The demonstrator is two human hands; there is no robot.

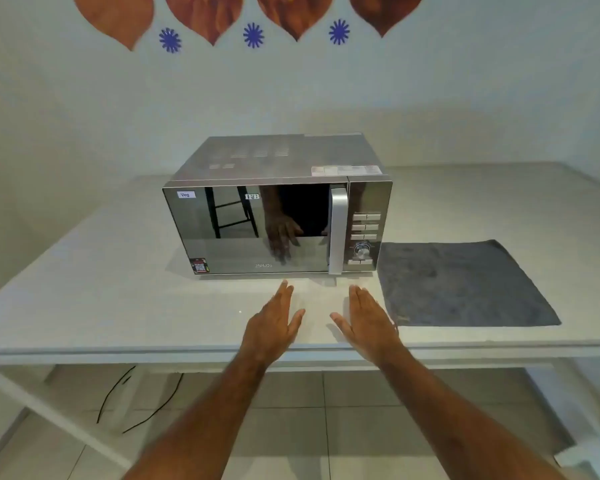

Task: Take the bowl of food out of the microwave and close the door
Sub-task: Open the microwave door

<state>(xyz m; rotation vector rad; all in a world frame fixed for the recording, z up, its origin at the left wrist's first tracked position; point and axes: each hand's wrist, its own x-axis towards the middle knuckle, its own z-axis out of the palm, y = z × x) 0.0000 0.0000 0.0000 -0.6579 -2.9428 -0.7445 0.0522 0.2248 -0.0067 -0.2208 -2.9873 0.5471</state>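
Note:
A silver microwave [278, 206] stands on the white table [118, 306], its mirrored door [246, 230] closed and its vertical silver handle [337, 230] on the right side of the door. The door reflects my hands, and no bowl shows through it. My left hand [274, 323] and my right hand [368, 320] hover flat over the table just in front of the microwave, palms facing each other, fingers straight and apart. Both hold nothing and touch nothing.
A dark grey cloth [461, 285] lies flat on the table right of the microwave. The control panel with buttons and a dial [362, 251] is on the microwave's right. Black cables [146, 407] lie on the tiled floor under the table. The wall is close behind.

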